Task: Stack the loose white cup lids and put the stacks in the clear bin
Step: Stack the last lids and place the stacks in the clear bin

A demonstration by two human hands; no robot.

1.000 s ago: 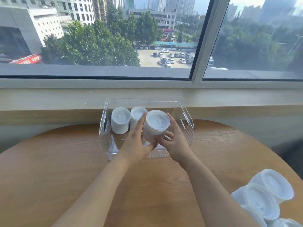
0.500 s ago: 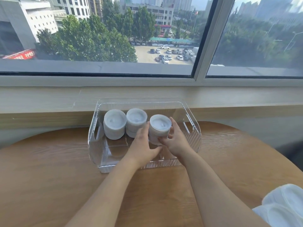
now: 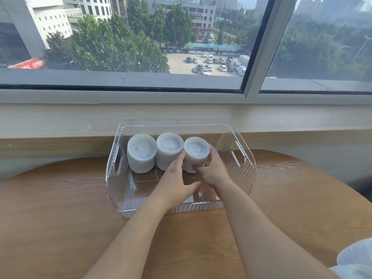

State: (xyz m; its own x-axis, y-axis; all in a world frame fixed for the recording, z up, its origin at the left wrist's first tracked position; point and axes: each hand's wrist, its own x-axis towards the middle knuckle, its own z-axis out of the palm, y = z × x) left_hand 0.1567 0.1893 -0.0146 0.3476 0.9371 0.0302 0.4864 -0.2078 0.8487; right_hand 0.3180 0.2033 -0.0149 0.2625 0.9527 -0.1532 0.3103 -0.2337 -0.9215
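Third lid stack, frame centre, inside clear bin, base hidden by fingers. Right hand grips it; left hand touches with straight fingers. Bin's right half free. More lids cut off lower right on bench.

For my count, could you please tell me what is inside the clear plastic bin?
Three stacks of white cup lids stand along its back wall; both hands cover the third stack's base.

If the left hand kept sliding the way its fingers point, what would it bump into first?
Probably the middle lid stack: the left hand points up and away between it and the right stack, fingertips seemingly already against both.
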